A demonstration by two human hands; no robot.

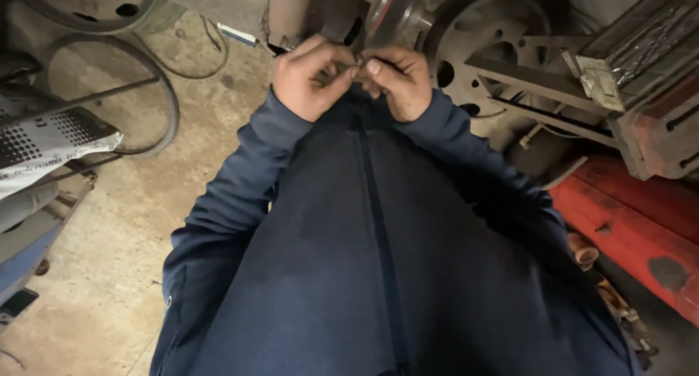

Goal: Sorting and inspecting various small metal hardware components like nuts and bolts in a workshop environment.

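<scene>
Head view, looking down the front of a dark blue jacket (378,259) to both hands, which meet just above its zip line. The left hand (309,77) and right hand (400,81) are pressed together at the fingertips, and between them sits a small part (358,61), dark and mostly hidden; its kind cannot be told. It lies at chest height, in front of a steel wheel hub (480,48) with round holes.

Handling: the part is small enough to vanish between the fingertips, so it is probably light and rigid, perhaps metal like the parts around it. A piece this size is best taken in a pinch at its ends or edges, and in a greasy workshop it may well be slippery.

Fingers: on both hands they are curled nearly closed. The left thumb (336,81) bears against the bent forefinger, pinching the part from one side; the right fingers (378,66) close on it from the other, nails facing the camera. Neither hand holds anything else.

Surroundings: a concrete floor (116,274) below; a rubber belt (164,99) looped at left beside a perforated grey cover (51,139); a red machine body (641,223) at right, under a metal frame (539,85).
</scene>
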